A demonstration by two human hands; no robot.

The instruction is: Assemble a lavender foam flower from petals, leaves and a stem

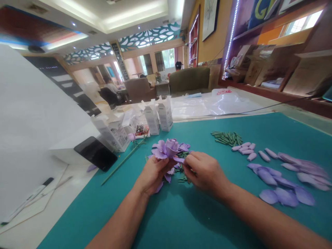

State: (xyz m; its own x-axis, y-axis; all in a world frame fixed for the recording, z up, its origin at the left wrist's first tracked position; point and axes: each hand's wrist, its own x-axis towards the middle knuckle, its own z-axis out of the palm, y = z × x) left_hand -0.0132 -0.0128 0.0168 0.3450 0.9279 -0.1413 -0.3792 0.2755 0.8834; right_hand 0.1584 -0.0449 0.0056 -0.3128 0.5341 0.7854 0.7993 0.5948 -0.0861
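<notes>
1. Left hand [152,173], fingers nearly together, grips flower [167,148] above desk mat [90,207], nearer far edge
2. Right hand [203,171], fingers tightly curled, pinches petal [179,159] beside flower
3. Likely step: petal fitting; next move needs steady alignment

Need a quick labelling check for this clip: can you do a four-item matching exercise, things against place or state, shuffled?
Things
1. purple flower
2. black phone-like device
3. heap of green sticks
4. pair of white boxes

Place or state
A. upright, top flaps open
B. in the grip of the left hand
C. next to the pale lilac buds
D. dark screen showing, by the left edge of the green mat

Pairs: 1-B, 2-D, 3-C, 4-A
</notes>
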